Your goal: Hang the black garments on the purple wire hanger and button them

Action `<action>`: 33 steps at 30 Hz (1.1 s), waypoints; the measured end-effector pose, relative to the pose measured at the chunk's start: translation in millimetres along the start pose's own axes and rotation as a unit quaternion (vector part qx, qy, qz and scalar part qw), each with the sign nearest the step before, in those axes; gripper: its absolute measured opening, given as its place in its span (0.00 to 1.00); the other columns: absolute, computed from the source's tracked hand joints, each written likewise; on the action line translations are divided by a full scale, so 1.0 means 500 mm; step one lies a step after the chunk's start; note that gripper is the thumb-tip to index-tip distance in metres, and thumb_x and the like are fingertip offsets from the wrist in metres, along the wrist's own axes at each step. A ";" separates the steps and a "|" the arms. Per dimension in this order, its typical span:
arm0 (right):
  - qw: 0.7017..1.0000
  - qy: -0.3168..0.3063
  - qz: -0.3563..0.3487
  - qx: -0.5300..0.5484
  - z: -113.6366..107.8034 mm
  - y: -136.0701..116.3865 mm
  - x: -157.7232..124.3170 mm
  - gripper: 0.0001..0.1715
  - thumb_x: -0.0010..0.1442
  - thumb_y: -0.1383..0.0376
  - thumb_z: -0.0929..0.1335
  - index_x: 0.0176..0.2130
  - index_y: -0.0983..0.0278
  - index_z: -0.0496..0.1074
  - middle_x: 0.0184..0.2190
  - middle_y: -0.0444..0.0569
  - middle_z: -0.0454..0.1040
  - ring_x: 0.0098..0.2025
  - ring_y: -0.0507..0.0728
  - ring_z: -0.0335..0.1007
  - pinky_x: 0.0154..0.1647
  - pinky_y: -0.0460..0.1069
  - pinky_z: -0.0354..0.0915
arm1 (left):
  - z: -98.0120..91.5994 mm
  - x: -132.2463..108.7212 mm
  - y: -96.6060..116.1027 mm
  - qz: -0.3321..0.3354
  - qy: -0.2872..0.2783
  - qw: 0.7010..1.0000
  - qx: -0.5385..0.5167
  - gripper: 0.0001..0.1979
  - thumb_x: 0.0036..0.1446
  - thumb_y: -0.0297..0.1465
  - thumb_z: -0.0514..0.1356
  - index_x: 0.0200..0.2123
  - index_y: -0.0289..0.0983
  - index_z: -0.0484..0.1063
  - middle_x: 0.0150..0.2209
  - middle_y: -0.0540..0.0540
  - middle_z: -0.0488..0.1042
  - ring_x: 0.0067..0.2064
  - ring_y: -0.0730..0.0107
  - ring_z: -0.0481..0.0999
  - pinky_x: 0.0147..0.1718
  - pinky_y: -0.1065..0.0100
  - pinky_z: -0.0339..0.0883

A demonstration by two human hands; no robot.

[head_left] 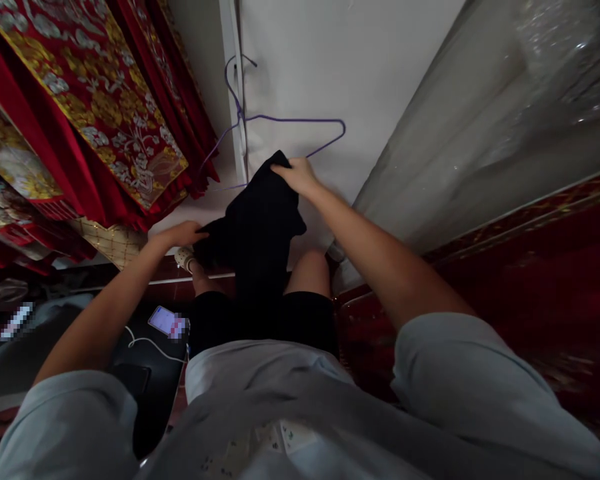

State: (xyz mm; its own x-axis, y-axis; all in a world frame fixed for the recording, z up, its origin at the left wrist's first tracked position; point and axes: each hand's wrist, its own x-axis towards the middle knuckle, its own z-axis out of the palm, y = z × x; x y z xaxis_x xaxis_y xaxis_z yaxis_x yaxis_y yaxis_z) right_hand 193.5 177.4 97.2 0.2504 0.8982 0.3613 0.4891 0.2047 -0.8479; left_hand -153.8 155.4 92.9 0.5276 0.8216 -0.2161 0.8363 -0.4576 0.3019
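Note:
A black cloth garment (260, 227) hangs between my two hands in front of my legs; its exact kind does not show. My right hand (297, 175) pinches its top corner, thumb over the fabric. At the garment's left edge, my left hand (184, 233) grips a lower part of it, the fingertips partly hidden by the cloth. Just behind is a purple wire hanger (295, 120), its hook up by a narrow white strip on the wall. Part of the hanger's lower bar is covered by the garment.
Red embroidered garments (115, 100) hang at the upper left. A lit phone (167, 322) with a white cable lies on a black seat (155, 393) at the lower left. Clear plastic sheeting (460, 133) leans along the right, above a dark red surface (520, 287).

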 end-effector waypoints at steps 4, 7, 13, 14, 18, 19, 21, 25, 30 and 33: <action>0.991 0.023 -0.064 -0.117 -0.080 -0.003 0.008 0.27 0.59 0.54 0.74 0.18 0.58 0.61 0.17 0.42 0.59 0.31 0.57 0.69 0.42 0.56 0.70 | -0.063 0.007 -0.048 0.073 0.175 0.981 -0.051 0.12 0.55 0.38 0.60 0.23 0.39 0.68 0.29 0.44 0.73 0.35 0.59 0.72 0.44 0.60 0.66; 0.990 0.002 -0.066 -0.123 -0.103 -0.006 -0.007 0.27 0.58 0.57 0.74 0.17 0.58 0.60 0.16 0.42 0.58 0.29 0.56 0.68 0.40 0.55 0.70 | -0.084 0.027 -0.018 0.152 0.256 0.951 -0.080 0.08 0.57 0.35 0.57 0.27 0.39 0.69 0.36 0.41 0.75 0.43 0.56 0.75 0.51 0.56 0.67; 0.992 0.006 -0.122 -0.007 -0.061 -0.041 -0.086 0.18 0.64 0.51 0.69 0.28 0.60 0.70 0.26 0.47 0.73 0.39 0.62 0.75 0.45 0.57 0.74 | -0.113 0.073 0.116 0.230 0.379 0.880 -0.170 0.09 0.64 0.36 0.59 0.44 0.39 0.72 0.44 0.43 0.79 0.56 0.59 0.73 0.57 0.56 0.64; 0.989 0.033 -0.145 0.000 -0.063 -0.051 -0.089 0.17 0.65 0.51 0.68 0.33 0.60 0.72 0.32 0.49 0.76 0.43 0.62 0.76 0.48 0.58 0.73 | -0.125 0.074 0.126 0.235 0.383 0.877 -0.172 0.09 0.63 0.37 0.59 0.44 0.39 0.72 0.44 0.43 0.79 0.56 0.58 0.73 0.57 0.56 0.64; 0.965 0.165 -0.202 -0.029 -0.123 -0.072 -0.060 0.19 0.69 0.50 0.65 0.45 0.62 0.73 0.47 0.55 0.77 0.55 0.63 0.72 0.57 0.60 0.68 | -0.179 0.059 0.116 0.234 0.390 0.875 -0.164 0.12 0.63 0.43 0.59 0.38 0.41 0.75 0.38 0.42 0.78 0.54 0.52 0.73 0.56 0.52 0.63; 0.962 0.183 -0.200 -0.042 -0.142 -0.071 -0.050 0.20 0.70 0.49 0.64 0.46 0.62 0.72 0.47 0.55 0.77 0.55 0.63 0.71 0.57 0.60 0.67 | -0.189 0.052 0.108 0.234 0.396 0.873 -0.161 0.12 0.64 0.43 0.58 0.37 0.42 0.75 0.37 0.43 0.77 0.54 0.54 0.72 0.57 0.52 0.63; 0.959 0.206 -0.188 -0.055 -0.170 -0.067 -0.036 0.19 0.70 0.48 0.65 0.44 0.60 0.71 0.45 0.55 0.76 0.51 0.62 0.70 0.54 0.59 0.67 | -0.203 0.040 0.098 0.239 0.405 0.869 -0.154 0.13 0.65 0.45 0.58 0.38 0.44 0.75 0.34 0.44 0.74 0.54 0.58 0.68 0.60 0.52 0.60; 0.947 0.253 -0.196 -0.020 -0.187 -0.063 -0.034 0.11 0.64 0.58 0.70 0.45 0.59 0.68 0.50 0.56 0.75 0.45 0.58 0.69 0.47 0.54 0.65 | -0.202 0.043 0.096 0.238 0.407 0.869 -0.148 0.15 0.67 0.48 0.56 0.38 0.44 0.74 0.34 0.44 0.70 0.54 0.59 0.65 0.61 0.51 0.56; 0.975 0.150 -0.154 0.059 -0.217 -0.056 -0.009 0.11 0.62 0.56 0.68 0.34 0.58 0.65 0.37 0.58 0.76 0.35 0.56 0.71 0.37 0.54 0.66 | -0.187 0.090 0.056 0.201 0.432 0.864 -0.162 0.19 0.68 0.51 0.56 0.37 0.43 0.70 0.33 0.46 0.70 0.53 0.62 0.66 0.57 0.55 0.56; 0.984 0.081 -0.155 0.030 -0.246 -0.040 0.023 0.27 0.64 0.39 0.61 0.34 0.58 0.66 0.39 0.61 0.77 0.34 0.55 0.72 0.34 0.54 0.67 | -0.174 0.124 0.010 0.121 0.470 0.850 -0.207 0.23 0.68 0.54 0.57 0.33 0.41 0.65 0.29 0.49 0.68 0.49 0.67 0.68 0.51 0.59 0.59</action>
State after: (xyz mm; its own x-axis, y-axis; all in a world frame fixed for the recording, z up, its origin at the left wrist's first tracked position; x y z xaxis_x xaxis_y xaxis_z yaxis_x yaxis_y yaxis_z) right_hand 289.4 135.8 166.0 0.2292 0.7165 0.6588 0.5141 0.4856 -0.7070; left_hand -130.0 233.4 161.6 0.1620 0.7188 0.6761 0.4943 -0.6521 0.5749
